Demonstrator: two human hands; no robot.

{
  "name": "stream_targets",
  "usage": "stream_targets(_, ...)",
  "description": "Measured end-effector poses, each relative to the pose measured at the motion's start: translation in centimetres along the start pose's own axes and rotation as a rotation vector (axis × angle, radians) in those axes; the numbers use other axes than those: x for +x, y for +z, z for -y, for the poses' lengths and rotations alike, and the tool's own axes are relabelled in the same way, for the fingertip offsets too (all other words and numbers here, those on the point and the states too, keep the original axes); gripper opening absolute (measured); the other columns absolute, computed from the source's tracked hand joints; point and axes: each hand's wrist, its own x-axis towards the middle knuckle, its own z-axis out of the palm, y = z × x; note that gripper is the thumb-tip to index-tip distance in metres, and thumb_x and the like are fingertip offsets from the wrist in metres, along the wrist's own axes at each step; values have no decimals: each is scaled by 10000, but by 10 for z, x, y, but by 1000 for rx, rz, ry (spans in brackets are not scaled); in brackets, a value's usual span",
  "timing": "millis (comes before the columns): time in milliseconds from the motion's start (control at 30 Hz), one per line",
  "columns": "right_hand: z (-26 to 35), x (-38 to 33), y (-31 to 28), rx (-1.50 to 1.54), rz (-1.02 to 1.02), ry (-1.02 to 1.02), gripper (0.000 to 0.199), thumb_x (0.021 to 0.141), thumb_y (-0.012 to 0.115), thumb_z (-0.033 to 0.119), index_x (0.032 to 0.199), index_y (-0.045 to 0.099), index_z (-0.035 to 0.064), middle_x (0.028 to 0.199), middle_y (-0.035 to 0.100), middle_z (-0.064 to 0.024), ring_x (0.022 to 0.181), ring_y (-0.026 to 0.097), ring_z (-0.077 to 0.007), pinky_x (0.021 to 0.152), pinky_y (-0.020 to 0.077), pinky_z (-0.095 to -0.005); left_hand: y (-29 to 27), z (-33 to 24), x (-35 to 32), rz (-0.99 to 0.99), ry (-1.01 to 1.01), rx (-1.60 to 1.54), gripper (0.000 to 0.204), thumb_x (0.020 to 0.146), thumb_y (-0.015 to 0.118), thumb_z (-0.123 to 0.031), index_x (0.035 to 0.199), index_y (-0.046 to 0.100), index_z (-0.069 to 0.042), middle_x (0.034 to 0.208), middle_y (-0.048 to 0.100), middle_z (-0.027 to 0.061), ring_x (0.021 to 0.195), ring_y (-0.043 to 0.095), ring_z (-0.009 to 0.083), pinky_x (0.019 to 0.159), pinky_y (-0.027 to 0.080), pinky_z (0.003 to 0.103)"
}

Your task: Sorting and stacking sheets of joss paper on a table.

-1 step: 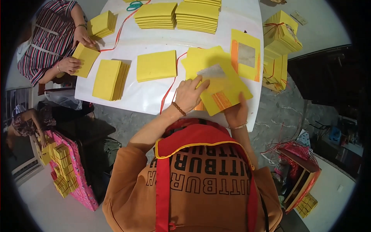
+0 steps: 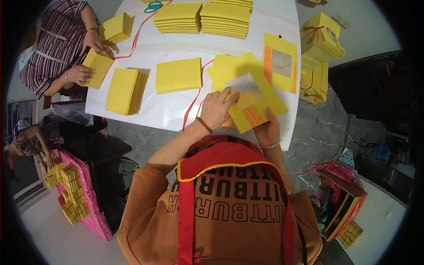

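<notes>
A yellow paper sheet (image 2: 269,104) with a silver square and an orange stripe is tilted in front of me, held over the near right part of the table. My left hand (image 2: 215,108) pinches its left edge beside the silver square. At its lower right edge my right hand (image 2: 268,130) grips it, thumb on top and the other fingers hidden beneath. Another yellow sheet (image 2: 218,73) lies partly under it. Farther right, a similar sheet (image 2: 288,78) with the silver and orange print lies flat on the white table (image 2: 176,51).
Yellow stacks (image 2: 225,20) line the table's far side, near green scissors (image 2: 153,6). A single yellow pack (image 2: 179,76) and a stack (image 2: 126,90) lie left, with red ribbons (image 2: 192,106) between. A co-worker's hands (image 2: 81,73) hold a yellow pack at the left. Tied bundles (image 2: 320,39) stand right.
My right hand has shifted slightly up and left along the sheet's edge, its thumb now lying over the sheet. The sheet has moved very little; my left hand stays put.
</notes>
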Motion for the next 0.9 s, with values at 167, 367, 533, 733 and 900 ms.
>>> stream_targets(167, 10, -4, -1, -289, -50, -190, 354, 858, 523, 21, 1209, 481, 28, 1145, 551, -73, 1057, 530, -190, 895, 437, -316, -19, 7, 3, 15, -68, -93, 577, 671, 545, -29, 1237, 460, -111, 1215, 462, 173, 841, 529, 316, 697, 423, 413)
stream_targets(367, 46, -20, 45, -1197, 382, -605, 276, 861, 542, 35, 1132, 553, -20, 1056, 608, -103, 956, 584, -159, 840, 446, -270, -42, 39, 36, -602, -393, -783, 634, 730, 622, -7, 1303, 352, -5, 1296, 410, 191, 1129, 467, 265, 924, 395, 354)
stream_targets(533, 38, -4, 25, -1341, 434, -507, 319, 817, 586, 14, 1135, 564, 9, 1057, 608, -116, 935, 596, -183, 844, 445, -272, -31, 63, 30, -210, -577, -1317, 373, 784, 556, 53, 1147, 475, 15, 1055, 580, 67, 976, 536, 121, 869, 417, 246)
stream_targets(733, 39, 9, -3, -1205, 330, -281, 316, 841, 586, 84, 1138, 557, -17, 1009, 630, -51, 903, 582, -139, 801, 451, -262, -37, 57, 33, -286, -509, -1376, 304, 830, 531, 39, 1129, 481, 13, 1041, 578, 70, 964, 536, 129, 853, 424, 251)
stream_targets(900, 40, 11, 5, -886, 219, 25, 291, 868, 566, 133, 1122, 565, -9, 1011, 626, -57, 897, 581, -120, 763, 460, -249, -48, 57, 39, -255, -465, -1165, 296, 859, 515, -6, 1150, 477, 29, 1060, 578, 82, 969, 532, 127, 848, 420, 246)
